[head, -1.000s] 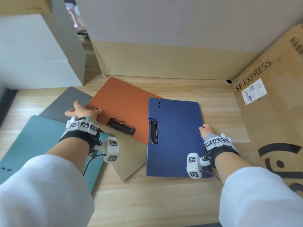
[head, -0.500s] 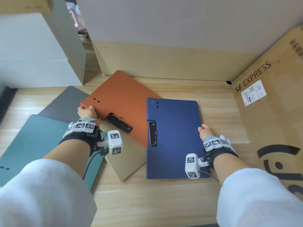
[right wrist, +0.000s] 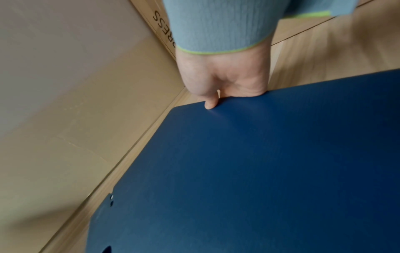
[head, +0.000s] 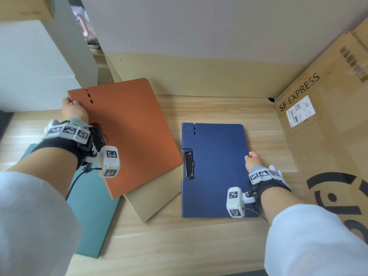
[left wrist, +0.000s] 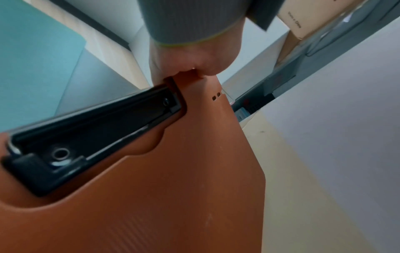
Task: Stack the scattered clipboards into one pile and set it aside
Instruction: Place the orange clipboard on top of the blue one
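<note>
Lifted off the bench since the earlier frame, the orange board, pinched at one corner by the left hand, may swing and slip, while right fingers pinch the blue board, flat on the bench.

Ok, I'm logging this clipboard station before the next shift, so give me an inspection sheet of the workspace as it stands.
Surface: light wooden tabletop.
Job's things: orange clipboard lifted, tilted; blue clipboard flat; tan clipboard and teal clipboard on the surface; not yet piled.
Clutter: nothing seen.
Grippers: left hand grips the orange clipboard's edge; right hand grips the blue clipboard's right edge.
Cables: black lead hangs from the left wrist camera.
Surroundings: SF EXPRESS cardboard box on the right, cardboard panel behind, white box on the left.
</note>
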Tool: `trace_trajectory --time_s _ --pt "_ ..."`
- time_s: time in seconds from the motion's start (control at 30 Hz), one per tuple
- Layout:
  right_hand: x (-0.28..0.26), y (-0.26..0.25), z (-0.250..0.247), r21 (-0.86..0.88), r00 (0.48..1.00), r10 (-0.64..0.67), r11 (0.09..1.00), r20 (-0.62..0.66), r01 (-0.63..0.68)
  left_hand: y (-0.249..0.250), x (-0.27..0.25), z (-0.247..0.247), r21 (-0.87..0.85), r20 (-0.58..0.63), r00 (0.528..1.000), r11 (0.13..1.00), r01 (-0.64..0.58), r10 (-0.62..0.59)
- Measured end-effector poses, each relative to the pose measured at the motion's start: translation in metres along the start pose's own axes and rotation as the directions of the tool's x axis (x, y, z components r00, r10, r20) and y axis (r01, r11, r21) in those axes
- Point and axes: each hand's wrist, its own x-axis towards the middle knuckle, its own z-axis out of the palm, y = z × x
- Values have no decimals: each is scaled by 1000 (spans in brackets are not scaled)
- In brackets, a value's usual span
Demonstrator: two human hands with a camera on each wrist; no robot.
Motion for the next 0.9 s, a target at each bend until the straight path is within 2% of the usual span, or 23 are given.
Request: trace_trajectory --time_s 0.27,0.5,0.67,0.8,0.9 --pt "3 0 -5 -63 998 -13 998 65 17 28 -3 29 152 158 981 979 -139 114" --pt "7 4 -6 -87 992 -44 995 122 55 46 -9 55 259 287 953 950 -175 97" --pt "13 12 -8 -75 993 -43 996 108 51 52 -8 56 295 280 959 945 -138 53" --pt "14 10 -7 -52 991 -43 997 129 50 43 -39 72 316 356 932 930 -187 66" --pt "12 3 -2 -11 983 -14 1000 181 16 28 -68 95 314 433 901 932 -179 27"
